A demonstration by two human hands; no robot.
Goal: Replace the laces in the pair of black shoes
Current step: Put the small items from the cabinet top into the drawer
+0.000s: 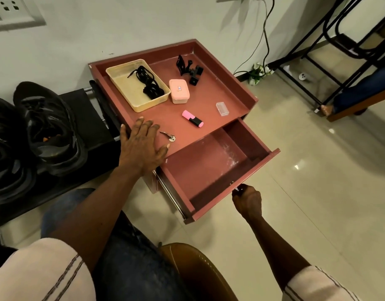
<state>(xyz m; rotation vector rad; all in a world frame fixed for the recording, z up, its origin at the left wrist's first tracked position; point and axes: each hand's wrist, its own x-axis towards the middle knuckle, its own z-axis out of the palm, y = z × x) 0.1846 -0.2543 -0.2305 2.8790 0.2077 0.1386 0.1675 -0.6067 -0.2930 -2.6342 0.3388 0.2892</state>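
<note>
Indoor lighting moderate, warm. Overhead glare spots on floor tiles (317, 192) right of the right hand (248, 202). Underexposed: shoes (50, 129) left of the left hand (141, 146). Wide-angle bending at edges.

Left hand (141, 146) flat on cabinet (219, 92); right hand (248, 202) around drawer handle (236, 189)

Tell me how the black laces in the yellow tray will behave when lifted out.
The black laces lie in a loose tangled heap, so they are probably floppy and would dangle. They look thin, so likely very light. Being bunched together, the whole bunch may come up at once from the yellow tray.
</note>
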